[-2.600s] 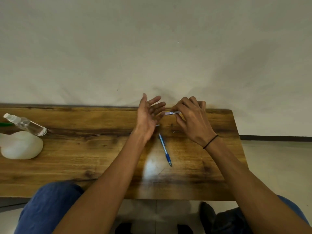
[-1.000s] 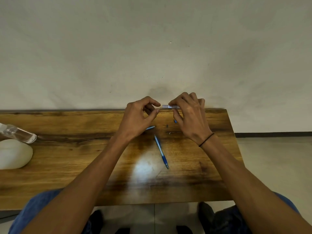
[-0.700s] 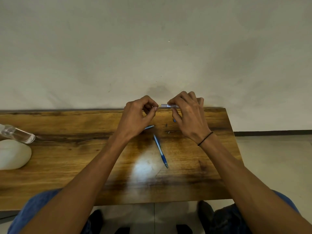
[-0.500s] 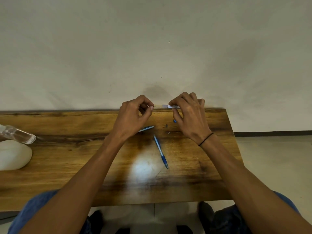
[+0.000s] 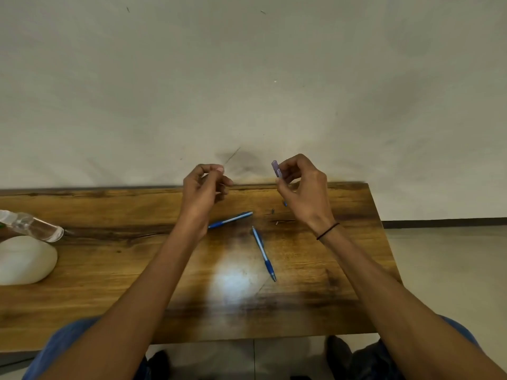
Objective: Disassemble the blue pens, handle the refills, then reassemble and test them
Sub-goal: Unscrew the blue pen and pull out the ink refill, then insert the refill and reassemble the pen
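Hands (image 5: pixel 204 187) have parted above wooden table (image 5: pixel 109 270) against pale wall (image 5: pixel 247 78).

A plain room: bare wooden table (image 5: pixel 109 270) against an unadorned pale wall (image 5: pixel 247 78), tiled floor (image 5: pixel 452 270).

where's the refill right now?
Head view, left of centre: the thin refill is pinched in the left hand, raised above the table's far edge, apart from the barrel in the right hand.
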### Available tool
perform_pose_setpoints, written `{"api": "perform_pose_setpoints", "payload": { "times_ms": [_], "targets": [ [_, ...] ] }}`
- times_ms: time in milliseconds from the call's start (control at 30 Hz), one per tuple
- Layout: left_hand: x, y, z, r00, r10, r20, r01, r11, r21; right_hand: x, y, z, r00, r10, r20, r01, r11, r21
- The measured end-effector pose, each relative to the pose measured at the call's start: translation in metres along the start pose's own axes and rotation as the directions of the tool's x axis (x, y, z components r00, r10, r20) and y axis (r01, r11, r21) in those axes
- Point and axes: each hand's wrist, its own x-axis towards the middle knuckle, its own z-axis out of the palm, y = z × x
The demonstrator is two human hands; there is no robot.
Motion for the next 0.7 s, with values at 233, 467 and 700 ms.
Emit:
{"api": "perform_pose_setpoints", "payload": {
  "times_ms": [233,467,700],
  "targets": [
    [-0.009,-0.027,0.039,0.97,-0.242,0.001,0.229,0.917,-0.327,0.0,-0.019,0.023,0.987,0.161,0.021,-0.161,0.962,0.219],
    [-0.007,-0.039,0.049,0.966,-0.251,-0.067,0.218,0.922,-0.319,-0.01,-0.03,0.038,0.973,0.218,0.072,-0.23,0.909,0.348],
    [-0.007,-0.041,0.058,0.974,-0.182,-0.134,0.124,0.925,-0.358,-0.016,-0.036,0.049,0.972,0.224,0.076,-0.236,0.889,0.392]
  ]
}}
